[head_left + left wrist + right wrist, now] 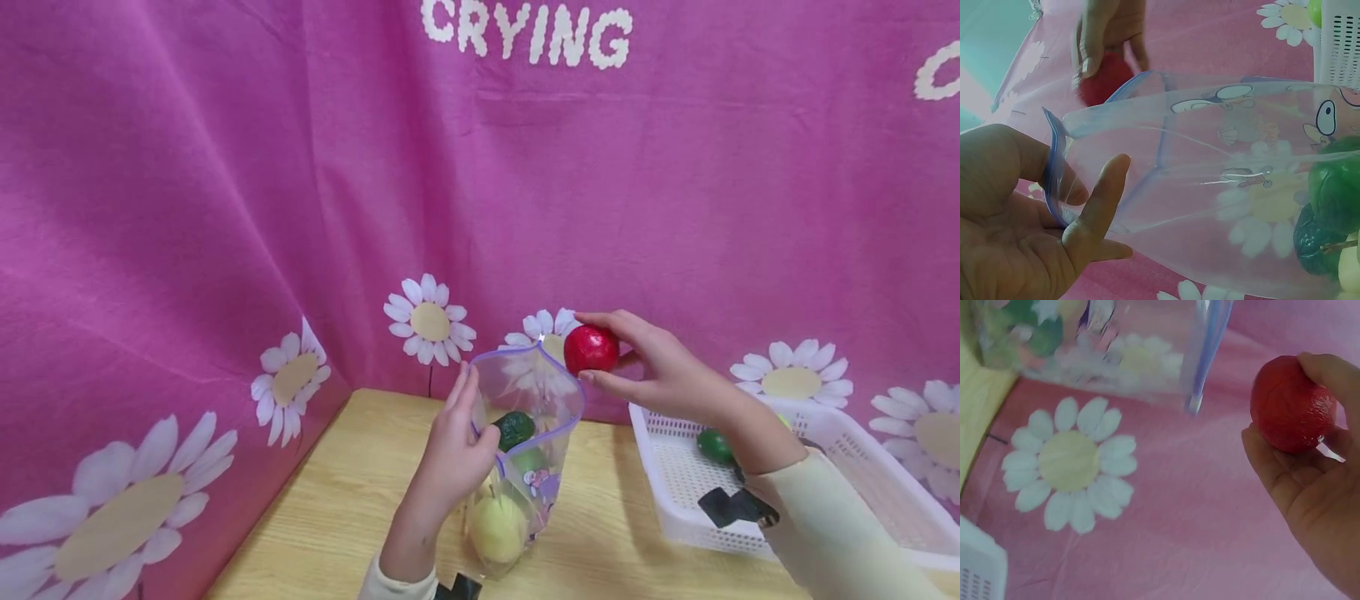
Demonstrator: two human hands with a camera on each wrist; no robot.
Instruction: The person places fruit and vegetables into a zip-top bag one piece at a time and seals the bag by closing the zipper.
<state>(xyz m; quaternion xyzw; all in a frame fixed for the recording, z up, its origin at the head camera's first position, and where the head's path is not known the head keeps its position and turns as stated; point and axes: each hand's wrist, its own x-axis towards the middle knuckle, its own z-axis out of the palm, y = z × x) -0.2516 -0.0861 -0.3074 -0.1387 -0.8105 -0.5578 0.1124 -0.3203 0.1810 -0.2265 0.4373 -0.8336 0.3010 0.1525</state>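
Note:
A clear zip bag (pixel 551 446) with a blue-purple rim stands open at its mouth on the table. Inside it are a dark green item (pixel 514 430), another green item and a yellow-green fruit (pixel 497 528). My left hand (pixel 456 454) grips the left side of the bag's rim, thumb inside the mouth. Just right of the mouth, my right hand (pixel 667 367) pinches a round red fruit (pixel 592 349) between thumb and fingers. In the right wrist view the red fruit (pixel 1293 404) is apart from the bag.
A white perforated basket (pixel 652 467) stands on the table at the right, under my right forearm, with a green item (pixel 715 447) and a few partly hidden things in it. A pink cloth (pixel 525 183) with daisies and lettering hangs behind and at the left of the wooden table (pixel 322 500).

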